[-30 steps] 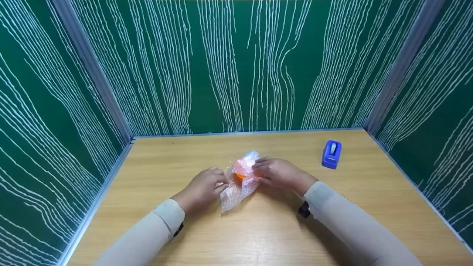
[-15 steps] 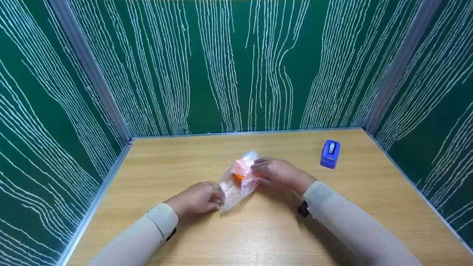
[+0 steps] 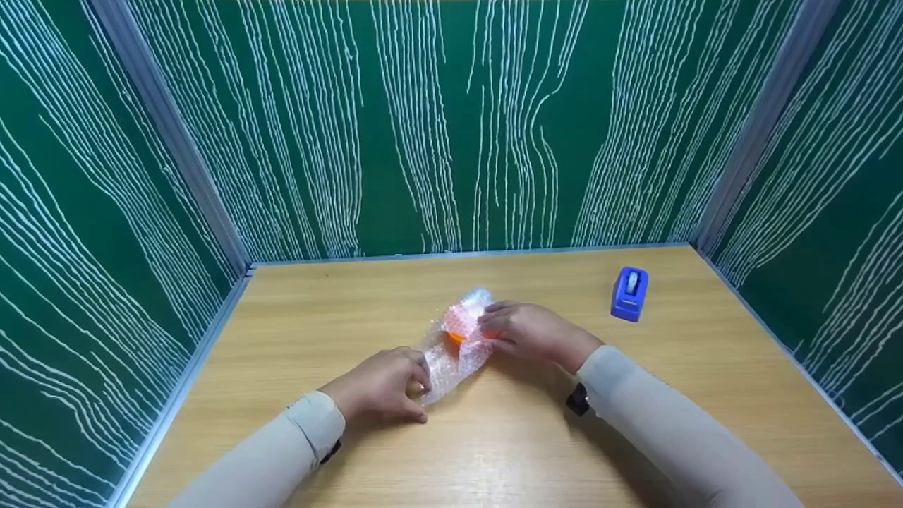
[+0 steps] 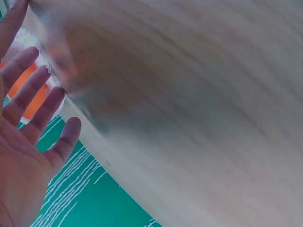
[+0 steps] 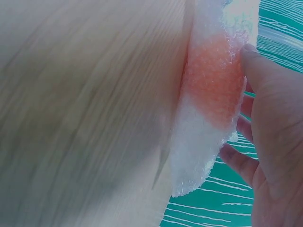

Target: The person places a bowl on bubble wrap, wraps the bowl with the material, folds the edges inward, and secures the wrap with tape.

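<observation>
A sheet of clear bubble wrap (image 3: 443, 370) lies on the table, folded partly over an orange object (image 3: 456, 338). Most of that object is covered, so its kind is hidden. At the bundle's right side my right hand (image 3: 525, 330) holds the wrap against the orange object, thumb and fingers around its edge in the right wrist view. My left hand (image 3: 384, 384) is at the wrap's near left end, its fingers spread and loosely bent around that edge. In the left wrist view the left fingers (image 4: 35, 97) stand apart, with the orange object (image 4: 29, 94) behind them.
A blue tape dispenser (image 3: 629, 293) stands at the back right of the wooden table (image 3: 338, 303). Green walls (image 3: 310, 141) with wavy white lines enclose the table at the back and both sides.
My left hand has moved from the wrap's left side down to its near left end, and its fingers have spread. The right hand keeps its place on the bundle.
</observation>
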Available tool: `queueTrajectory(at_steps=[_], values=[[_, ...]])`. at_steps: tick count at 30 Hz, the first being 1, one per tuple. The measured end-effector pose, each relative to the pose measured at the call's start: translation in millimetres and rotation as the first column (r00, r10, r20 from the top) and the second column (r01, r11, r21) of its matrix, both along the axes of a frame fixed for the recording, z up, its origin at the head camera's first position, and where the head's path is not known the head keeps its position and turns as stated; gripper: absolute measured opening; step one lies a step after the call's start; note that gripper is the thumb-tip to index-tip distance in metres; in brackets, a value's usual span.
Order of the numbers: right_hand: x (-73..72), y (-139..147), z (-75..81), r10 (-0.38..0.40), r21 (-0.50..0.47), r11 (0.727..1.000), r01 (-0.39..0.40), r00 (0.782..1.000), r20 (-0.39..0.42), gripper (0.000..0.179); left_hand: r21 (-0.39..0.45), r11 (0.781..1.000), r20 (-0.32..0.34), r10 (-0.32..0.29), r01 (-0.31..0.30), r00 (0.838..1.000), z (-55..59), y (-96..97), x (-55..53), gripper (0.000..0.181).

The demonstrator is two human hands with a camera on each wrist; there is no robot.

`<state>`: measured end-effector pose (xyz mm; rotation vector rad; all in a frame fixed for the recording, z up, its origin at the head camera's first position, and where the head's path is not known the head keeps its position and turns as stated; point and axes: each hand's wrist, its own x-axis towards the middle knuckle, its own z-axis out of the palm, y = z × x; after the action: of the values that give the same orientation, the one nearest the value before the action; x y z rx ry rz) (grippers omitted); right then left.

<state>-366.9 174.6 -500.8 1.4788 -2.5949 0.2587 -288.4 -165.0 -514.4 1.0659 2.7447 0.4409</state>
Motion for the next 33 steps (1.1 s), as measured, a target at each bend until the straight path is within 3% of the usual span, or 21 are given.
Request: queueTrajectory(at_steps=[6,10,18,24,29,33], values=[[-1.3,-1,-2.1,-0.023,0.010,1.000,0.022,0.999,0.023,0.030,0.026,1.000,-0.033,0.002,-0.001,0.999,-6.2,-1.5,0.7,0.022],[-0.5,-2,-1.5,-0.044,0.014,0.999,0.043,0.998,0.038,0.031,0.047,0.999,-0.092,-0.010,0.015,0.996,-11.1,-2.8,-0.2,0.015],[0.6,-1,0.5,-0.049,0.004,0.999,0.049,0.998,0.042,0.033,0.108,0.991,-0.086,0.084,-0.075,0.993,-11.4,0.1,0.4,0.014],[-0.5,-1,1.1,-0.022,-0.006,1.000,0.022,1.000,0.015,0.032,0.216,0.963,-0.062,0.179,-0.161,0.982,-4.2,3.9,-6.2,0.013],[-0.7,-1,1.2,-0.048,0.004,0.999,0.048,0.998,0.038,0.032,0.287,0.928,0.025,0.240,-0.237,0.970,4.4,13.7,-14.5,0.014],[-0.6,-1,1.0,-0.054,0.005,0.999,0.053,0.997,0.047,0.032,0.328,0.908,0.044,0.259,-0.259,0.965,9.9,24.7,-24.0,0.015]])
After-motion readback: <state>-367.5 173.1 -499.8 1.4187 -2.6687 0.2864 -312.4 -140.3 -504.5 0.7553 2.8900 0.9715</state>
